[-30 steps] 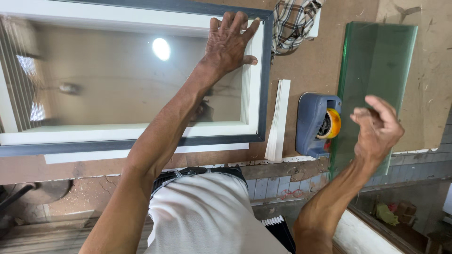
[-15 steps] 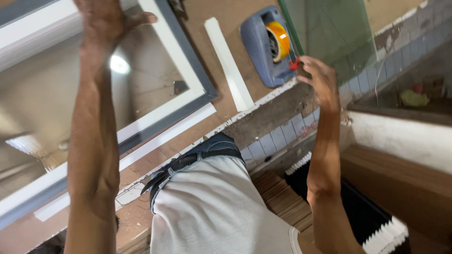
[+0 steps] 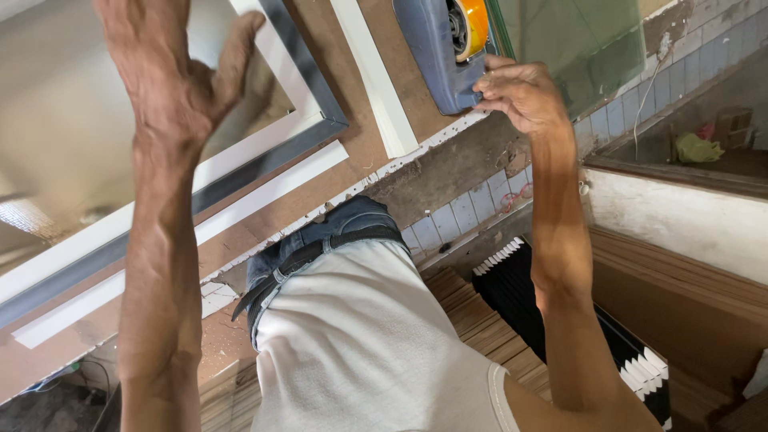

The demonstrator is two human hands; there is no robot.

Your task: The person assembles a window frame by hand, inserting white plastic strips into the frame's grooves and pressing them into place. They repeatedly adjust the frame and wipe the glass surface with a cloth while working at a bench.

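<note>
My left hand (image 3: 172, 80) lies flat, fingers spread, on the pane of a large white and grey frame (image 3: 308, 120) on the brown workbench (image 3: 372, 160). My right hand (image 3: 520, 92) is at the bench's near edge. Its fingers curl against the near corner of a blue tape dispenser (image 3: 436, 48) with an orange roll, right beside the edge of a green glass sheet (image 3: 584, 40). What the curled fingers hold, if anything, is hidden.
A loose white strip (image 3: 372, 80) lies between the frame and the dispenser, and another white strip (image 3: 264, 196) lies along the frame's near side. The bench front is tiled (image 3: 456, 216). Below me stand stacked boards and black-and-white panels (image 3: 640, 360).
My view has tilted down and closer to the bench. My right hand came down from above the glass sheet to the dispenser's corner. The left hand stays flat on the pane.
</note>
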